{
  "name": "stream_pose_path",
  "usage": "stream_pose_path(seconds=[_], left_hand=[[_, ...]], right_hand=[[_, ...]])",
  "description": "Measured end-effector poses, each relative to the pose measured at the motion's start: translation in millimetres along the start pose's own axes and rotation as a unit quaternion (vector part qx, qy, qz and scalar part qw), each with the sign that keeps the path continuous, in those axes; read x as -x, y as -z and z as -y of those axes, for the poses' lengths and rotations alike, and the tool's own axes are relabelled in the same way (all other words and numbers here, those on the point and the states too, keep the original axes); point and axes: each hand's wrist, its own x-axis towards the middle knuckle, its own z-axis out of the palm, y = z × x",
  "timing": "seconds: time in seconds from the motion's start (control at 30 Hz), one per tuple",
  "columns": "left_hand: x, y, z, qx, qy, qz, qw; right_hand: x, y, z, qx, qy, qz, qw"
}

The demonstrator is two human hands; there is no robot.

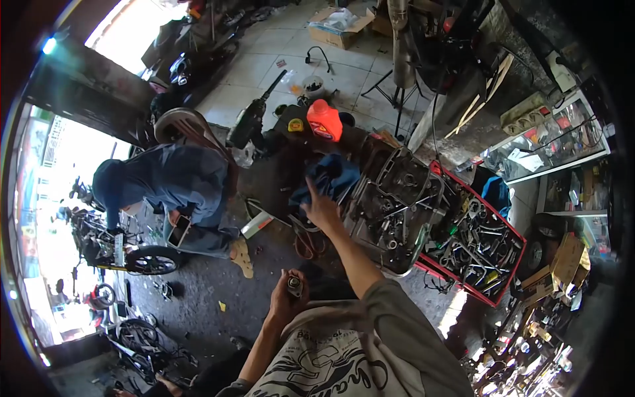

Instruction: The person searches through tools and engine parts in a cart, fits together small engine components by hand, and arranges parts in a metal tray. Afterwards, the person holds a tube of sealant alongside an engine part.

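Observation:
My left hand [283, 303], low in front of my shirt, is wrapped round a small dark metal part [295, 283] with a light round centre. What kind of part it is, I cannot make out. My right hand [323, 212] reaches forward at the edge of a crumpled blue cloth [337, 173], with its index finger stretched out and nothing seen in it. Whether the hand touches the cloth, I cannot tell. Just right of it is a metal tray [410, 264] heaped with sockets and tools.
A red-edged toolbox [514, 257] full of wrenches stands at the right. Behind the cloth are a red bottle [324, 120] and a green-black power tool [248, 122]. Seated at the left, a person [185, 178] holds a phone [179, 231]. A motorcycle wheel [153, 261] is beside them.

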Motion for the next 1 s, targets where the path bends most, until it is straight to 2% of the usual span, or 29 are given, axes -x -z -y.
stream_pose_path(seconds=[0.03,0.07,0.1,0.13,0.17,0.2,0.23,0.27,0.33,0.37,0.4,0.47,0.5,0.57,0.63,0.67,0.7,0.77,0.83,0.87,0.93,1.0], left_hand=[[2.0,4.9,-6.3,-0.005,0.002,0.004,1.0],[2.9,8.3,-12.3,-0.007,-0.007,-0.007,1.0],[4.4,11.4,-18.5,-0.01,-0.014,-0.018,1.0],[4.2,14.1,-24.2,-0.013,-0.005,-0.009,1.0],[4.1,16.5,-28.4,-0.036,-0.014,-0.057,0.998],[3.4,20.5,-32.4,-0.058,-0.025,-0.104,0.993],[2.7,29.9,-40.3,-0.031,-0.019,-0.048,0.998],[-1.3,37.0,-43.6,-0.029,-0.013,-0.043,0.999],[-7.3,37.5,-50.6,0.038,-0.036,-0.157,0.986],[-5.3,40.1,-60.2,0.043,-0.018,-0.084,0.995],[-11.1,54.3,-63.1,0.046,-0.013,-0.084,0.995],[-29.4,86.8,-65.7,0.07,-0.014,-0.002,0.997],[-30.5,87.4,-71.9,0.069,-0.011,0.0,0.998],[-33.0,82.3,-84.5,0.029,0.035,0.064,0.997],[-36.8,82.0,-92.5,0.019,0.044,0.079,0.996],[-37.2,82.1,-94.7,0.01,0.049,0.091,0.995],[-36.2,79.2,-95.1,0.011,0.05,0.094,0.994],[-35.7,71.0,-94.9,-0.063,-0.022,0.089,0.994],[-32.5,82.0,-97.7,-0.109,-0.016,0.08,0.991],[-29.4,87.8,-100.6,-0.157,-0.003,0.073,0.985],[-20.8,78.7,-101.2,-0.198,-0.012,0.058,0.978],[-12.6,78.6,-103.4,-0.246,-0.042,0.07,0.966]], right_hand=[[-11.1,-30.7,-2.5,-0.002,-0.003,-0.006,1.0],[-26.0,-72.2,-17.7,0.014,0.009,-0.091,0.996],[-29.6,-77.6,-15.0,0.031,0.017,-0.175,0.984],[-34.6,-77.4,-18.8,0.035,0.009,-0.184,0.982],[-39.7,-74.1,-26.2,-0.007,-0.006,-0.148,0.989],[-41.8,-61.3,-27.3,-0.05,-0.02,-0.111,0.992],[-40.0,-47.2,-28.7,-0.089,-0.017,-0.15,0.985],[-34.5,-31.4,-33.3,-0.127,-0.013,-0.187,0.974],[-5.8,36.9,-31.4,-0.242,-0.027,-0.22,0.944],[3.3,60.2,-48.2,-0.304,-0.012,-0.213,0.928],[15.1,80.2,-58.3,-0.291,-0.017,-0.262,0.92],[38.9,120.4,-78.3,-0.261,-0.032,-0.358,0.896],[55.9,151.7,-68.4,-0.235,-0.021,-0.375,0.897],[67.9,158.3,-106.2,-0.251,-0.026,-0.408,0.878],[68.4,143.1,-121.2,-0.267,-0.031,-0.439,0.857],[68.0,128.5,-122.4,-0.036,-0.061,-0.48,0.874],[68.2,116.8,-116.9,0.196,-0.088,-0.494,0.842],[67.3,86.1,-73.1,0.215,-0.171,-0.493,0.825],[50.8,34.4,-55.8,0.034,-0.147,-0.383,0.911],[41.5,26.9,-28.5,-0.072,-0.207,-0.182,0.958],[14.4,-21.8,-7.5,0.034,-0.198,-0.061,0.978],[-5.7,-66.8,-7.3,0.036,-0.193,-0.108,0.975]])
